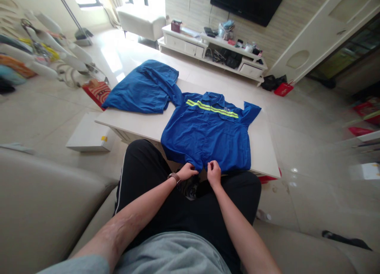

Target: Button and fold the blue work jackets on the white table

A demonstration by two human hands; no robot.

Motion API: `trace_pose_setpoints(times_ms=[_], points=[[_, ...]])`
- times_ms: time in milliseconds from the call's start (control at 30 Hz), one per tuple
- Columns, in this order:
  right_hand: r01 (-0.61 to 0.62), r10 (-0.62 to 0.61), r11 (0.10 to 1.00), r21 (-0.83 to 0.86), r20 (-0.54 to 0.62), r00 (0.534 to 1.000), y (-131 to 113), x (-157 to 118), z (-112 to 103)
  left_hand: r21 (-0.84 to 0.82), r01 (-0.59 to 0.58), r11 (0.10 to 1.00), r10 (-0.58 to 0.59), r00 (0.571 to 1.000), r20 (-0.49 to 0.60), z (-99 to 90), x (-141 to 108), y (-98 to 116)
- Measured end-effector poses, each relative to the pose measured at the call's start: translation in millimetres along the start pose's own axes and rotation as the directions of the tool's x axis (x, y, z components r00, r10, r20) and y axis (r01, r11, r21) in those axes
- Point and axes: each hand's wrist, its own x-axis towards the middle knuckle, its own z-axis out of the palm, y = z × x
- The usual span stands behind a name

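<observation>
Blue shirt point(208, 133) lies creased at twelve o'clock; your left hand point(187, 171) and right hand point(214, 173) pinch its hem, fingertips closed.

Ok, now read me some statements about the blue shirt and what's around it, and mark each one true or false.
1. The blue shirt lies on the table with its collar pointing away from the person. True.
2. The left hand and right hand are both at the shirt's near edge. True.
3. The brown wristband is on the right wrist. False: the wristband is on the left wrist.
4. The yellow-green striping runs along the bottom of the shirt. False: the striping crosses the chest.
5. A second blue garment lies to the left of the shirt. True.
</observation>
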Motion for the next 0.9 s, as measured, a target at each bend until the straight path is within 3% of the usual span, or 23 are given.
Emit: trace_pose_setpoints(times_ms=[267,467,767,900], points=[[-0.019,0.021,0.999,0.045,-0.042,0.999,-5,-3,1,0.069,0.180,0.981,-0.170,0.977,-0.131,-7.0,7,-21],[-0.047,0.044,0.996,0.072,0.038,0.998,-4,-3,1,0.140,0.309,0.941,-0.304,0.951,-0.057,-6.1,4,-32],[-0.087,0.083,0.996,0.035,0.116,0.990,-5,-7,2,0.017,0.162,0.987,-0.158,0.979,-0.127,-1.6,14,-20],[-0.025,0.028,0.999,-0.036,0.084,0.996,-9,-5,0,0.001,0.088,0.996,-0.087,0.983,-0.163,-1.4,14,-18]])
